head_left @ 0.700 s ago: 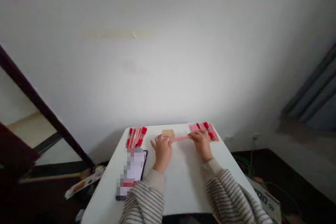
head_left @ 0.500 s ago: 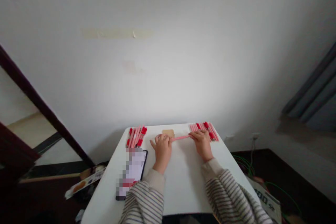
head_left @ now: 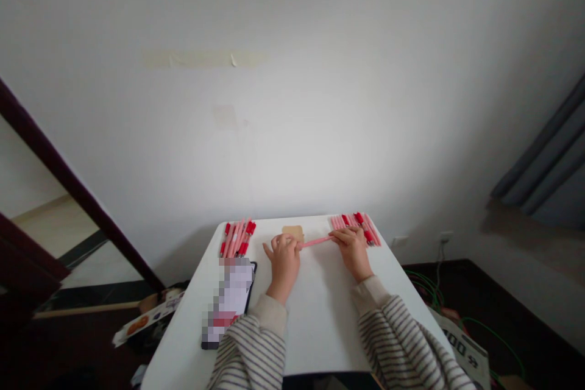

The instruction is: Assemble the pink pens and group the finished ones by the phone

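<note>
A slim pink pen [head_left: 316, 242] spans the gap between my two hands, low over the white table [head_left: 315, 317]. My left hand [head_left: 284, 259] pinches its left end, with the thumb and finger closed on it. At the other end, my right hand [head_left: 351, 250] has its fingertips closed on the pen. Just behind my left hand lies a small tan pad [head_left: 292, 231]. Beyond my right hand is a row of pink and red pens [head_left: 369, 228], partly covered by that hand. Another group of pink and red pens [head_left: 236, 239] lies at the far left corner.
A phone [head_left: 233, 298] with a blurred screen lies left of my left forearm. The table's far edge meets a pale wall [head_left: 301, 134]. On the floor are a box [head_left: 464, 341] and green cables [head_left: 423, 286] at right, and assorted items [head_left: 146, 320] at left.
The left end of the pen and my left hand have shifted very slightly toward the right. My right hand stays nearly in place, and both hands keep their hold.
</note>
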Action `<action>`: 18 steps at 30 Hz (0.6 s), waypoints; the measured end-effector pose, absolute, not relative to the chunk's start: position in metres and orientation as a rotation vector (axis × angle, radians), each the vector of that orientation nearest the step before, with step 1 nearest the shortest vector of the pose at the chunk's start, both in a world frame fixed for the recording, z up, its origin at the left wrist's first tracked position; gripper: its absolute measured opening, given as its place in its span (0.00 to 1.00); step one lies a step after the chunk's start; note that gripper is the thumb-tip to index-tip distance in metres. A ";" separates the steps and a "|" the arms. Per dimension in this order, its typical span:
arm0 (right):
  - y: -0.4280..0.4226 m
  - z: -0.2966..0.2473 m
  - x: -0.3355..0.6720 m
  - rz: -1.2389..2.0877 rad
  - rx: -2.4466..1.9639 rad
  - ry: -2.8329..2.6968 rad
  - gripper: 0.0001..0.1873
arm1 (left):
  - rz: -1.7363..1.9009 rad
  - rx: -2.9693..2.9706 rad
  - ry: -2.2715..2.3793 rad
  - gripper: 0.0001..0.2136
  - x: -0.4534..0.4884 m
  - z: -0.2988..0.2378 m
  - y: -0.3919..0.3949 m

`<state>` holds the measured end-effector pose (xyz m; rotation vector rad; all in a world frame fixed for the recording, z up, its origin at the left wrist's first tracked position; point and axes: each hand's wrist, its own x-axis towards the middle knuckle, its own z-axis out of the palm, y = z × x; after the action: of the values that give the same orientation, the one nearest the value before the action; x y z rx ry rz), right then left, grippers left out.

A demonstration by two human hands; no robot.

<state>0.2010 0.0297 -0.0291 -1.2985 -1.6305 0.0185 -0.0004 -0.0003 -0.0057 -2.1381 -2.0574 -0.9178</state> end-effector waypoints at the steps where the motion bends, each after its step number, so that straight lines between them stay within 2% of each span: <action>1: 0.030 -0.029 0.201 0.018 -1.297 -1.633 0.18 | -0.937 -2.140 -2.056 0.10 0.000 -0.006 0.000; 6: 0.030 -0.029 0.202 0.013 -1.300 -1.635 0.18 | -1.002 -2.173 -2.058 0.10 0.000 -0.001 -0.002; 9: 0.029 -0.029 0.202 0.012 -1.303 -1.635 0.18 | -0.977 -2.185 -2.060 0.06 0.000 0.002 -0.002; 14: 0.030 -0.029 0.202 0.015 -1.296 -1.639 0.20 | -0.950 -2.156 -2.086 0.11 0.000 0.000 -0.001; 18: 0.031 -0.030 0.204 0.026 -1.281 -1.645 0.19 | -0.998 -2.164 -2.076 0.09 0.000 -0.003 0.001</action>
<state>0.2042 0.0306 -0.0296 -1.2806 -1.6446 0.0259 0.0002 0.0005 -0.0025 -2.1643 -2.0763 -0.9982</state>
